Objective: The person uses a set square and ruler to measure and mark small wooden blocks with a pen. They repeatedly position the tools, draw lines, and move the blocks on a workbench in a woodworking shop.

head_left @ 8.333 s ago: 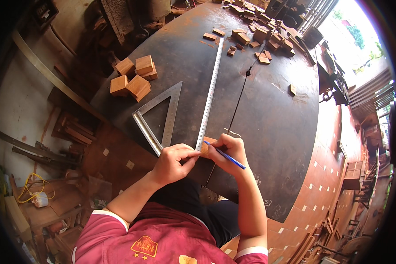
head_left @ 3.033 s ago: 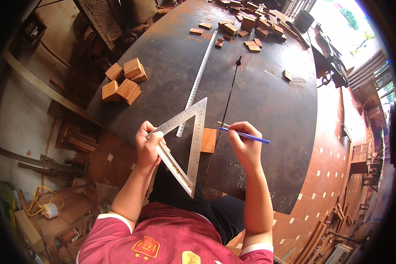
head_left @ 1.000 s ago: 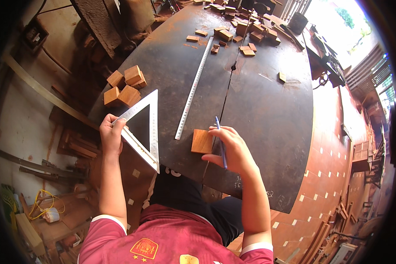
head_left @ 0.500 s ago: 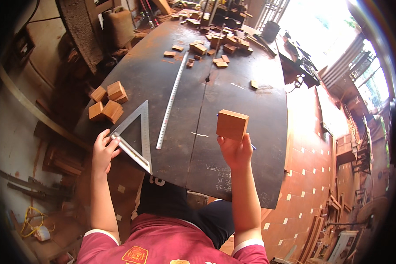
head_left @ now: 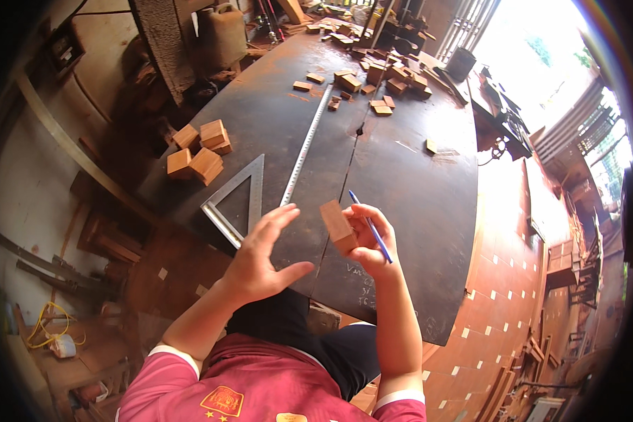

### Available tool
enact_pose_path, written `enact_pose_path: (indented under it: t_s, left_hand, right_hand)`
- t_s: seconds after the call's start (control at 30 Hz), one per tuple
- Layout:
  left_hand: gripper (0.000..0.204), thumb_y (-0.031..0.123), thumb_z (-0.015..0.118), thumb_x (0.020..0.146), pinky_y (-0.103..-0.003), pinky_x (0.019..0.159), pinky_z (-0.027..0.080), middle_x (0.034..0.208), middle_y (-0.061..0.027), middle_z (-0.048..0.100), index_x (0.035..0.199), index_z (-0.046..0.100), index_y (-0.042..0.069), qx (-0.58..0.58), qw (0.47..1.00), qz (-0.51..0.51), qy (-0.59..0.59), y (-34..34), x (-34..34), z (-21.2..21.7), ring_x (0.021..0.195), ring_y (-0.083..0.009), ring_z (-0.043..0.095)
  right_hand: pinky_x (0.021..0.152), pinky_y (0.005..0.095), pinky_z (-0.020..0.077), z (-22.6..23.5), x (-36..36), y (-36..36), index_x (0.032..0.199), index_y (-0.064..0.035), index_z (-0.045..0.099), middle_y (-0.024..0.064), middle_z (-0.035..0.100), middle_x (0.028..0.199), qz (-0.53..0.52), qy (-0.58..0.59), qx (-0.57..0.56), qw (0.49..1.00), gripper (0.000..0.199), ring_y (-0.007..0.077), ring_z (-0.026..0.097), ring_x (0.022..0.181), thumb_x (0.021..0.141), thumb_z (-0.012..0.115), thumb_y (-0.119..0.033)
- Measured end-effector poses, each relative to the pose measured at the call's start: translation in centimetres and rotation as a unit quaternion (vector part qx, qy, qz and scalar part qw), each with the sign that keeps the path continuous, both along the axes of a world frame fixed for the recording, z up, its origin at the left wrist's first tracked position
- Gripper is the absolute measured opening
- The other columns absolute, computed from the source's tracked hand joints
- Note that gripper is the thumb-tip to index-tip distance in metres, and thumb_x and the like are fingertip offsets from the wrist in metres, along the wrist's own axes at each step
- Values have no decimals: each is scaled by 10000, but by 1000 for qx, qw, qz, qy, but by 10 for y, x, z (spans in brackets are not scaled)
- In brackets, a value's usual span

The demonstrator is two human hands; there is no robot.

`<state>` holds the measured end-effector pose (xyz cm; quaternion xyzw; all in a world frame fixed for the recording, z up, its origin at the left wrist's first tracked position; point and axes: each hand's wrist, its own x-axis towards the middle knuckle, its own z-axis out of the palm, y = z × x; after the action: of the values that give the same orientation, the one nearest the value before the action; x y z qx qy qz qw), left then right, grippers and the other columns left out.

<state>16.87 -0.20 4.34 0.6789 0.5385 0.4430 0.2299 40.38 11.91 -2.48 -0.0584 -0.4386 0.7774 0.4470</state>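
Since half a second earlier, the left hand [head_left: 260, 264] had let go of the metal triangle square [head_left: 257, 188] and come inward, while the right hand [head_left: 381, 232] had lowered and turned the wooden block [head_left: 337, 226], so that a narrow side, rather than a broad face, showed to the camera. The block was held up above the worktop [head_left: 422, 232], in front of the wearer and over the dark slot [head_left: 346, 176] that ran away from the near edge. Fingers and thumb of the right grip held it from its right side, and the same hand carried a blue pen [head_left: 371, 227], slanted across the fingers. The left grip was wide, its thumb well apart from the fingers and pointing toward the block.

The triangle square lay on the worktop just beyond the left hand, which hid part of it. Left fingertips overlapped the near end of the steel ruler [head_left: 307, 148]; whether they touched it could not be told. The ruler lay lengthwise, left of the slot. Near the left edge sat a cluster of wooden blocks [head_left: 207, 165], some stacked. Many more offcuts [head_left: 396, 86] were strewn at the far end, and one small piece [head_left: 430, 146] lay by itself toward the right.
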Motion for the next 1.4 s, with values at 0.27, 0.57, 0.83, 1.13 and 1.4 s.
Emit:
enact_pose_path:
  t_s: [0.27,0.57,0.83,1.13,1.4]
  left_hand:
    - [809,246,911,808,-451,1072,503,1475,-174,554,1479,498,61,-60,990,-87,-91,15,2,-3,1349,-321,570]
    - [783,177,925,720,-424,1024,532,1383,-124,615,1408,560,91,-58,986,-134,-75,15,-13,-2,1262,-278,625]
    - [706,241,890,733,-411,1022,542,1278,-114,697,1339,592,37,-79,989,88,-92,26,-108,11,1193,-224,677]
    - [770,367,875,684,-443,1047,530,1282,-231,684,1350,670,40,-85,891,334,295,100,-252,16,1214,-362,658]
    - [775,365,818,764,-516,1085,476,1408,-225,608,1440,579,71,-146,886,320,302,121,-243,-10,1313,-398,580]
  right_hand:
    - [1075,414,516,-4,-6,-6,1425,-19,549,133,626,1357,11,-77,88,993,876,238,615,1264,673,996,-68]
    - [1113,465,504,1,-5,-7,1432,3,533,189,584,1439,51,-98,91,990,862,293,603,1307,701,981,-90]
    - [1033,492,551,12,-1,-10,1395,33,544,234,606,1429,-11,-161,78,984,742,362,639,1281,833,877,-319]
    - [1011,396,546,7,0,-5,1360,2,593,169,673,1340,22,-164,76,983,514,270,680,1205,930,796,-194]
    - [965,349,559,8,7,-1,1310,-18,637,114,704,1255,-34,-210,83,973,398,198,693,1128,952,762,-139]
